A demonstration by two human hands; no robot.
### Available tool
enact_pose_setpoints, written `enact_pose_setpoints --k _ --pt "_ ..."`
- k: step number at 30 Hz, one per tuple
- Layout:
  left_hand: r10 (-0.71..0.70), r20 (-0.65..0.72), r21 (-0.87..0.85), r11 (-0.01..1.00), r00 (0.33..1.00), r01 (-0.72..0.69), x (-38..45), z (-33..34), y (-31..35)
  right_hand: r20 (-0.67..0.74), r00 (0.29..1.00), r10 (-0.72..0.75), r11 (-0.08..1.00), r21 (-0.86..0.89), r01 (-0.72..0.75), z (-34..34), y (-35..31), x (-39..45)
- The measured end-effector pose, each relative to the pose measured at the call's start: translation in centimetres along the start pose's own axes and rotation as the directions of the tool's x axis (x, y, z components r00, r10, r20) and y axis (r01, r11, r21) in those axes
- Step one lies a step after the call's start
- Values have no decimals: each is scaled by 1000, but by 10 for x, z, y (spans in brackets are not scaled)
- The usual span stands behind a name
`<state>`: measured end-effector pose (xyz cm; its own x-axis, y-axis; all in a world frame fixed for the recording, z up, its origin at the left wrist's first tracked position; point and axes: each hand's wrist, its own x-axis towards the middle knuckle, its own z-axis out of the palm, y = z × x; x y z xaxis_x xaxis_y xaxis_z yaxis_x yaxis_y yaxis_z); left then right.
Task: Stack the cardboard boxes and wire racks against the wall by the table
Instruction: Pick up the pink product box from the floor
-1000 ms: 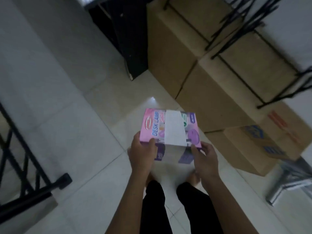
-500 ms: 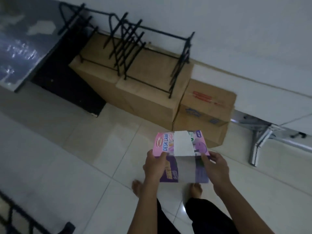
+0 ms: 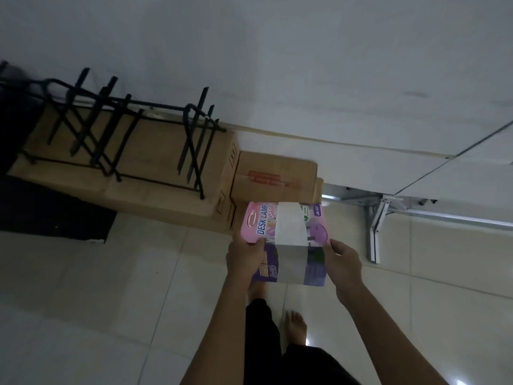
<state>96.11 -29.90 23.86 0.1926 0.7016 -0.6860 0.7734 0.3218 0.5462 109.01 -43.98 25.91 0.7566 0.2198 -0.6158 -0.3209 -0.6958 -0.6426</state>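
I hold a pink and purple desk lamp box point(image 3: 286, 240) with a white band across it, level in front of me. My left hand point(image 3: 244, 258) grips its left side and my right hand point(image 3: 344, 262) grips its right side. Beyond it, large brown cardboard boxes point(image 3: 155, 173) stand against the white wall, with black wire racks point(image 3: 133, 134) lying on top of them. A smaller cardboard box point(image 3: 274, 176) with red print sits to their right, just behind the lamp box.
A dark table or cabinet point(image 3: 41, 209) stands at the left edge beside the boxes. A silver metal frame leg point(image 3: 374, 226) runs along the wall at the right. Pale floor tiles point(image 3: 111, 287) spread around my bare feet.
The view has swung up and toward the wall, and I have stepped closer to the stacked boxes. Both hands keep the same grip on the lamp box.
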Motion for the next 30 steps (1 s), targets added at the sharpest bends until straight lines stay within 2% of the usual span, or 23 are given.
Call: enact_pose_setpoints --k 2,4,6,8,10,14,18,24,28,30 --pt "3 -32 33 999 999 -2 23 -1 17 7 1000 -3 1000 17 3 9 -14 18" --pt "-77 -28 -31 997 997 76 46 -2 34 14 1000 -2 999 32 2 20 -27 37" --pt "-189 54 -301 933 981 196 73 -5 51 2 999 -36 999 33 36 35 -44 58" --pt "-242 166 -560 775 956 293 97 -7 67 -11 998 -56 998 35 57 51 -59 80" --pt "-226 200 -654 694 953 302 122 -7 77 6 998 -57 997 47 56 67 -72 101" --pt "-206 131 -678 695 970 239 167 1 84 91 995 -35 999 3 35 91 -86 131" --pt "-220 100 -713 664 970 224 196 6 87 183 983 -22 999 50 13 110 -86 153" --pt "-288 67 -754 612 955 237 222 17 89 172 984 -40 997 73 28 135 -94 169" --pt "-309 -54 -785 601 949 152 231 29 102 178 983 -41 991 135 17 147 -98 173" --pt "-344 -84 -769 619 935 158 229 28 110 188 981 -46 993 114 25 146 -98 173"
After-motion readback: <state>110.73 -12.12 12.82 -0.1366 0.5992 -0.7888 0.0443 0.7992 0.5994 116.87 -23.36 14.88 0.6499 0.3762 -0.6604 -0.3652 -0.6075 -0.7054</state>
